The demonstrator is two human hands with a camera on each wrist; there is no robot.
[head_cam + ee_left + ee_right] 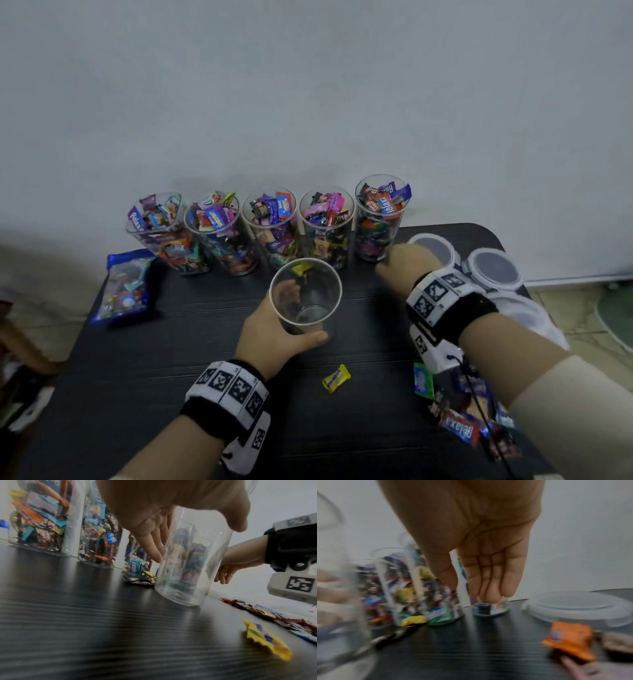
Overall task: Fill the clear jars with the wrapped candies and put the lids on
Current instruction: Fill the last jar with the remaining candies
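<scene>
Clear and empty, the sixth jar point(306, 294) stood on the surface in my left hand point(274, 337), gripped near its base, while my right hand point(406, 265), fingers straight and holding nothing, hovered beside the lids point(493, 269); next I judged it needed candies point(460, 428) from behind that wrist.

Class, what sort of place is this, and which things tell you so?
Probably a room at home: a small dark table against a plain wall, tiled floor, and candy-filled jars.
</scene>
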